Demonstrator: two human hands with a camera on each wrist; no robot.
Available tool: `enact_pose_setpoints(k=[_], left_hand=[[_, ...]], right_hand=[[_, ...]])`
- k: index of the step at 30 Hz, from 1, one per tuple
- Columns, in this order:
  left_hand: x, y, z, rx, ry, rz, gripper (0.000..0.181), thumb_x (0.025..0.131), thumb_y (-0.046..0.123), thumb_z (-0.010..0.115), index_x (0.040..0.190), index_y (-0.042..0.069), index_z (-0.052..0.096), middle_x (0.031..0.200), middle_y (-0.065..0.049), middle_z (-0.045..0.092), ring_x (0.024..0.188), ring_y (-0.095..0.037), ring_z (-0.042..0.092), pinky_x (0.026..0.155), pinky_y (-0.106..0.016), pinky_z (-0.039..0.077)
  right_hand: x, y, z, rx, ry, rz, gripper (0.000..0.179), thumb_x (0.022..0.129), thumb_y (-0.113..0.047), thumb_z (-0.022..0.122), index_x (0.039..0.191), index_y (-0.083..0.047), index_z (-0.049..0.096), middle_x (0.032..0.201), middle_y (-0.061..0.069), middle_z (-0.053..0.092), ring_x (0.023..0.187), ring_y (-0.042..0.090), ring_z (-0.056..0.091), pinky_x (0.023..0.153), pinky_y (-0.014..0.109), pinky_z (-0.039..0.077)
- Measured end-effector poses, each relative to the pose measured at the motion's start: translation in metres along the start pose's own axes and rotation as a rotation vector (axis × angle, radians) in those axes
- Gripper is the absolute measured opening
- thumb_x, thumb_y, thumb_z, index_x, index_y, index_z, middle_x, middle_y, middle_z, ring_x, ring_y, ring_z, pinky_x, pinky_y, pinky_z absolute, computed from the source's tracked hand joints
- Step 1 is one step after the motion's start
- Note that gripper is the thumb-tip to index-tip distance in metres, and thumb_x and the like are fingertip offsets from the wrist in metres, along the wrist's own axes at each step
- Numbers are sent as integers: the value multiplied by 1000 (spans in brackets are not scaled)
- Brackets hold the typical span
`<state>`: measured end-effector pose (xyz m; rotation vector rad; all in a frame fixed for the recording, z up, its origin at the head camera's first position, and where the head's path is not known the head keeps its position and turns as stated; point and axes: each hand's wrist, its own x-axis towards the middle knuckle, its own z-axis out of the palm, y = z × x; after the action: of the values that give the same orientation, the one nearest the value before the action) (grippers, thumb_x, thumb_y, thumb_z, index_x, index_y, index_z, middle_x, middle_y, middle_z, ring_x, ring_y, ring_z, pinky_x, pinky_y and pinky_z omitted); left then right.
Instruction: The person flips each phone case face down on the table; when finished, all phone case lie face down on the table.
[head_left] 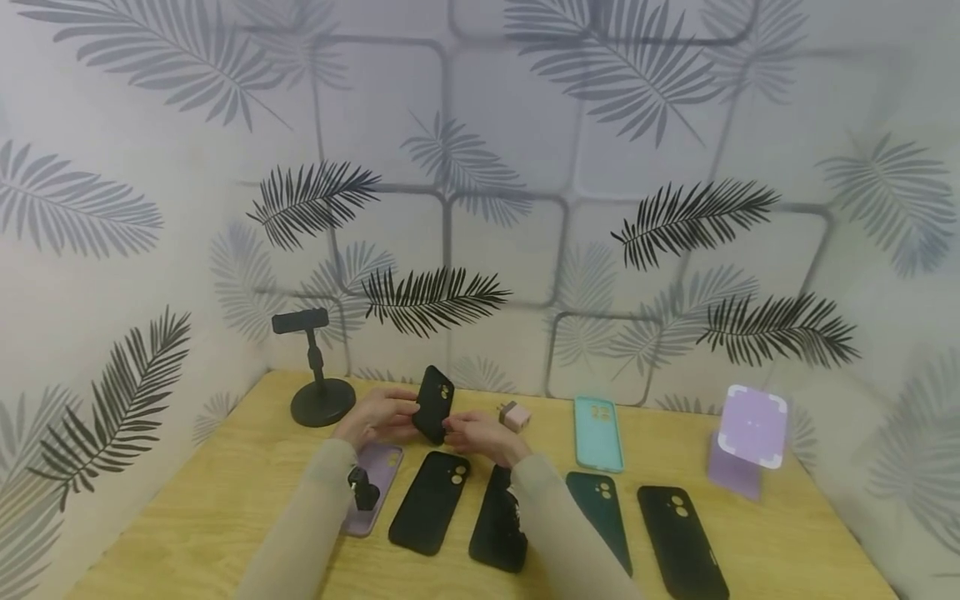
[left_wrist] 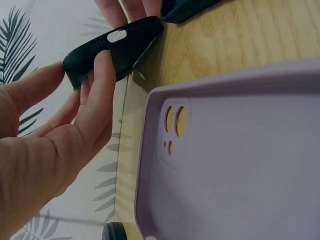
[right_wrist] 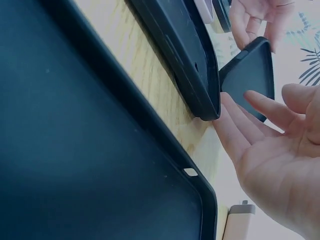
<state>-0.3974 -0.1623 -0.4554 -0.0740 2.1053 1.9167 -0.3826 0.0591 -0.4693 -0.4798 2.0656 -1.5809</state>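
A black phone case (head_left: 433, 404) is held up on its edge near the back of the table, with two round camera holes on its back. My left hand (head_left: 382, 415) pinches it by one edge between thumb and fingers; the left wrist view shows the thumb at its corner (left_wrist: 75, 65). My right hand (head_left: 480, 435) has its fingers stretched out at the case's lower right edge, the thumb apart from it in the right wrist view (right_wrist: 280, 145). Below the hands lie a lilac case (head_left: 382, 471) and two more black cases, one (head_left: 430, 502) between the forearms, the other (head_left: 495, 533) partly under the right wrist.
A black phone stand (head_left: 322, 402) is at the back left. Behind the right hand lies a pink charger plug (head_left: 515, 415). Rightward are a turquoise case (head_left: 597, 442), a dark green case (head_left: 603, 508), another black case (head_left: 678, 537) and a lilac stand (head_left: 752, 425). A patterned wall borders the table.
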Motion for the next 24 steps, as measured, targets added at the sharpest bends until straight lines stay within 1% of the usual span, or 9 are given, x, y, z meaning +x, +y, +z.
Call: enact_pose_setpoints(k=[3, 6, 10, 15, 17, 20, 23, 24], left_hand=[[0, 1, 1, -54, -49, 9, 49, 95, 7, 62, 141, -3, 47, 130, -27, 59, 108, -34, 67, 88, -43, 58], [0, 2, 3, -77, -79, 9, 49, 96, 8, 62, 141, -1, 47, 130, -27, 60, 113, -37, 64, 87, -43, 58], [1, 2, 7, -87, -98, 8, 48, 96, 9, 61, 142, 0, 46, 128, -26, 61, 115, -39, 63, 89, -45, 57], [3, 0, 13, -82, -109, 24, 46, 98, 10, 59, 142, 1, 46, 127, -26, 62, 112, -37, 65, 90, -47, 56], [4, -1, 17, -70, -108, 33, 45, 98, 10, 59, 141, 2, 47, 125, -26, 63, 111, -36, 66, 91, -47, 56], [5, -2, 22, -19, -110, 51, 44, 99, 9, 58, 140, 1, 48, 124, -26, 63, 111, -35, 66, 92, -47, 55], [7, -3, 26, 77, -99, 62, 44, 98, 10, 60, 139, 2, 49, 126, -25, 62, 115, -38, 63, 93, -48, 55], [7, -3, 27, 109, -93, 59, 45, 97, 11, 61, 140, 2, 49, 129, -26, 59, 117, -39, 61, 94, -48, 54]], right_hand=[[1, -1, 0, 26, -3, 3, 49, 109, -22, 31, 145, 11, 36, 148, 31, 39, 136, 43, 43, 111, 51, 39], [1, -3, 1, 43, 0, 2, 54, 109, -29, 29, 150, 7, 29, 148, 32, 38, 136, 44, 42, 112, 53, 38], [1, -6, 1, 55, -1, -1, 58, 109, -35, 28, 155, 1, 19, 150, 31, 37, 137, 45, 40, 111, 56, 37], [4, -6, 2, 53, 15, 5, 57, 109, -34, 28, 156, -3, 20, 149, 29, 39, 136, 44, 42, 110, 56, 38], [4, -7, 3, 48, 30, 5, 56, 109, -34, 27, 155, -3, 21, 148, 29, 40, 135, 44, 43, 109, 56, 39], [3, -8, 4, 41, 49, -2, 55, 109, -32, 27, 154, -1, 22, 145, 31, 43, 132, 45, 47, 107, 57, 41], [1, -9, 3, 29, 66, -19, 56, 109, -31, 29, 154, 2, 22, 145, 31, 44, 128, 44, 51, 104, 54, 45], [0, -9, 3, 23, 74, -26, 56, 109, -31, 30, 153, 2, 24, 144, 30, 45, 126, 43, 53, 103, 52, 47]])
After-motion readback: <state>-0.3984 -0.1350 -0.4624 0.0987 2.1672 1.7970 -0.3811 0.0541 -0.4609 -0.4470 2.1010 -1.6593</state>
